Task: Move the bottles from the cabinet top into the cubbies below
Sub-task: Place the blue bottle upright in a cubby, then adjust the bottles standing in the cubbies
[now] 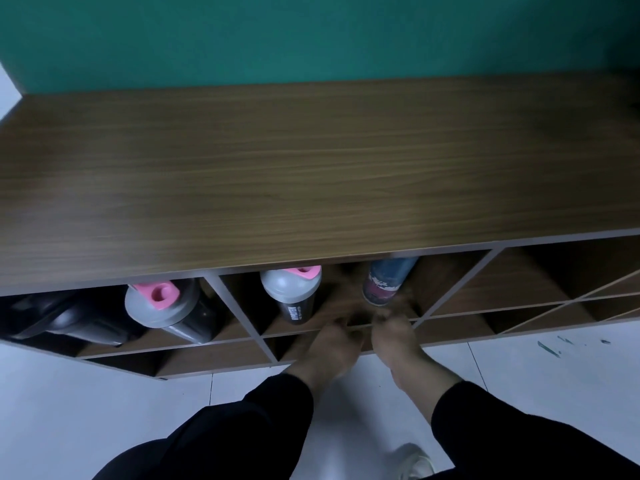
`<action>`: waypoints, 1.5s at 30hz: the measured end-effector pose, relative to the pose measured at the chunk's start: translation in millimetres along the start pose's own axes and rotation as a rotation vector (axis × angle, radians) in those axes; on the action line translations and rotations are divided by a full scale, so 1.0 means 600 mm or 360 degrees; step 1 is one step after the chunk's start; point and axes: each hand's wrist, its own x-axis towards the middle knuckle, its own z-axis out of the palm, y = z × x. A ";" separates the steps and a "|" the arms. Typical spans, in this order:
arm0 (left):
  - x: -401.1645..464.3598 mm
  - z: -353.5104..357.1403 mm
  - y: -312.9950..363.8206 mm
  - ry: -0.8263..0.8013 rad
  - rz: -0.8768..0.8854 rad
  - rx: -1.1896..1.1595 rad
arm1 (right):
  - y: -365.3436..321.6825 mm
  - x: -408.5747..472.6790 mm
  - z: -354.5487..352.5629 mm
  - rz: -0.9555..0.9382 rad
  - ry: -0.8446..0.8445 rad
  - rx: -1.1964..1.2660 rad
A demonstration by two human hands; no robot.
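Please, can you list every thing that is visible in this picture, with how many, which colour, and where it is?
Cabinet: one, brown wood, against a green wall; nothing on the visible top.
Shaker bottles: two, dark with grey lids and pink caps; one in left cubby, one in middle cubby.
Black bottle: one, lying in left cubby.
Blue bottle: one, blue and dark red, middle cubby.
Floor: white tiles.
Shoe: one, white.
Hands: left, right, blurred, at middle cubby's edge, black sleeves.

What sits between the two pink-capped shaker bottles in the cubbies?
In the head view, only the cabinet's upright divider stands between the left shaker bottle and the middle shaker bottle.
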 end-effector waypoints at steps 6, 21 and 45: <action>-0.035 -0.054 -0.047 0.0434 -0.0252 -0.0529 | -0.022 -0.017 0.044 -0.0342 -0.0247 0.0028; -0.021 -0.135 -0.056 0.0429 -0.0063 -0.0810 | -0.038 -0.034 0.100 -0.0648 -0.0427 -0.0055; -0.063 -0.135 -0.044 0.0376 -0.0137 -0.0566 | -0.029 -0.055 0.088 -0.0269 -0.0155 -0.0396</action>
